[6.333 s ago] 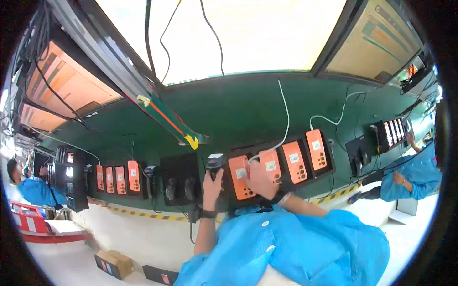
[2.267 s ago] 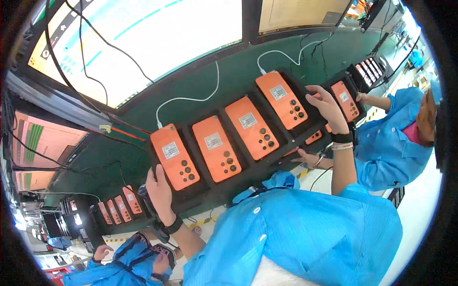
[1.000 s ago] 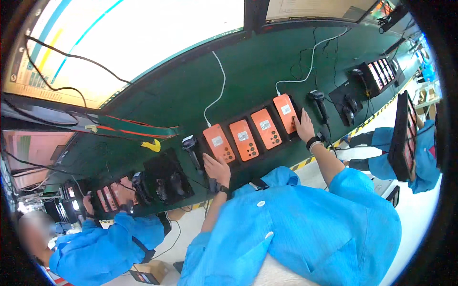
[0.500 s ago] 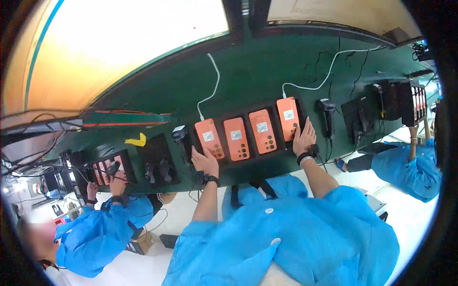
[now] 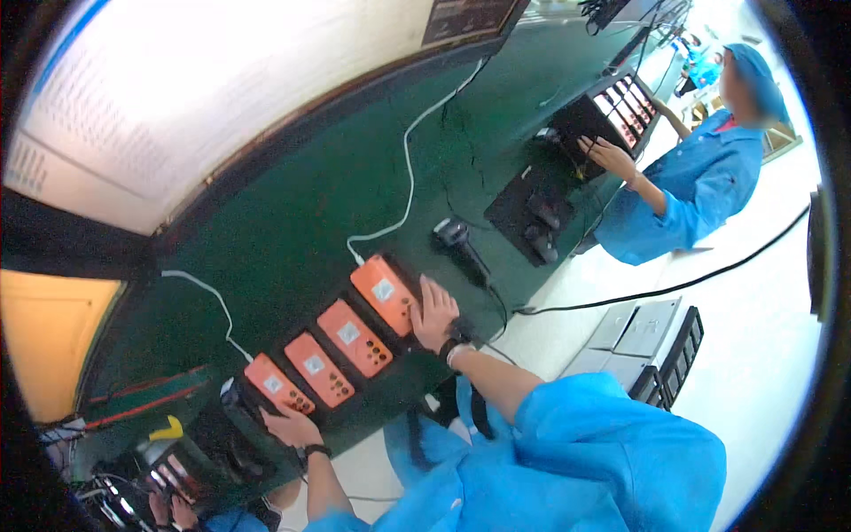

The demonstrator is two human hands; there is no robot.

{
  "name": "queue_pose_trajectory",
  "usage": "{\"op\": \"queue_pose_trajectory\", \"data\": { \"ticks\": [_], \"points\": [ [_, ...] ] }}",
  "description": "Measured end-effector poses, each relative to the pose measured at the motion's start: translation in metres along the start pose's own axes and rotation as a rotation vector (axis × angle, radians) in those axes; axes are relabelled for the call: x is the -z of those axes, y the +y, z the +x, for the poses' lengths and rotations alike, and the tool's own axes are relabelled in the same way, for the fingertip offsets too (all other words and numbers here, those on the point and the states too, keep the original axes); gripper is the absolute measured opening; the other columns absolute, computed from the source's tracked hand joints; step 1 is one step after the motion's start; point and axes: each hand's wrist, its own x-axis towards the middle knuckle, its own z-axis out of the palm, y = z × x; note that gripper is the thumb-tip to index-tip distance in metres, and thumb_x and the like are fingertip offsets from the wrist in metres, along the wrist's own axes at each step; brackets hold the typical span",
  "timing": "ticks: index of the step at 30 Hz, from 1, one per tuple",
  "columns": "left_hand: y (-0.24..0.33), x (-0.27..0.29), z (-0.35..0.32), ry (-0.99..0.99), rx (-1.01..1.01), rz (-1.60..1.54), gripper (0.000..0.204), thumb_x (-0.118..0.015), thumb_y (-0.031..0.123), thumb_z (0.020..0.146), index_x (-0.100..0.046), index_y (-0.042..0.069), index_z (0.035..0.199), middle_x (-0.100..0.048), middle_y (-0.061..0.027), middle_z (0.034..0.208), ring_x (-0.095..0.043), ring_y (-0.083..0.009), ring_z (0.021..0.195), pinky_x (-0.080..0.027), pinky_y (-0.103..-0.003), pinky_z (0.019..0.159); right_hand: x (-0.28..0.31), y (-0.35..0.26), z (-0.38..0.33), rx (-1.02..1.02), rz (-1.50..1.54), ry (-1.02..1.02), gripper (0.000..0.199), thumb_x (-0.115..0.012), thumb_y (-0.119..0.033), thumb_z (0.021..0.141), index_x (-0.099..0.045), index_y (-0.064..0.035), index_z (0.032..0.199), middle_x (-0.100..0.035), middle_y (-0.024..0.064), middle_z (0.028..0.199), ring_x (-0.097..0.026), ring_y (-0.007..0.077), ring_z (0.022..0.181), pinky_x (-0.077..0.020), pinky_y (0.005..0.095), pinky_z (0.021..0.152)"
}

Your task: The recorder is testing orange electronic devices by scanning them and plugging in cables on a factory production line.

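Several orange phones lie in a slanting row in a dark tray on the green bench, backs up, each with a white label and dark camera lenses. My left hand [image 5: 292, 429] rests at the left end, fingers stretched along the edge of the leftmost phone [image 5: 269, 379]. My right hand [image 5: 434, 316] lies with fingers extended at the other end, beside the rightmost phone [image 5: 383, 285]. Both end phones have a white cable [image 5: 409, 168] or its twin [image 5: 223, 312] plugged into the top. Between them sit two more phones [image 5: 316, 364] without cables.
Right of my hand lies a black handheld scanner [image 5: 463, 248]; another dark scanner [image 5: 238, 403] is near my left. Farther right, a co-worker [image 5: 683, 191] touches a black tray of phones [image 5: 625, 111]. Another person's hands [image 5: 173, 512] work at lower left. Grey cases [image 5: 634, 332] stand below the bench edge.
The view has turned right and tilted, so the row now slants and the right-hand co-worker shows more fully. My hands remain at the two ends of the phone row.
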Motion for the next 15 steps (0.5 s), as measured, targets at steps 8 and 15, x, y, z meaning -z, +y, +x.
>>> {"op": "queue_pose_trajectory", "data": {
  "ticks": [8,15],
  "points": [
    [-0.002,-0.003,-0.005,0.037,0.056,0.024,0.046,-0.039,0.031,0.099,-0.042,0.000,0.134,-0.048,-0.0226,0.131,-0.045,-0.0397,0.119,-0.037,-0.048,0.099,0.004,0.007,-0.003,0.041,0.026,0.066,0.064,-0.057,-0.022,0.080,-0.039,-0.0014,0.138,-0.051,0.0162,0.128,-0.053,0.0320,0.109,-0.0426,0.0439,0.087],
    [0.008,0.019,-0.068,0.135,0.097,-0.527,0.024,-0.046,0.005,0.088,-0.054,-0.008,0.107,-0.055,-0.0194,0.111,-0.051,-0.0300,0.102,-0.040,-0.040,0.092,0.000,0.014,-0.009,0.060,-0.005,0.067,0.058,-0.055,-0.028,0.085,-0.042,-0.0003,0.134,-0.052,0.0197,0.125,-0.054,0.0365,0.107,-0.0429,0.0480,0.090]
  ]
}}
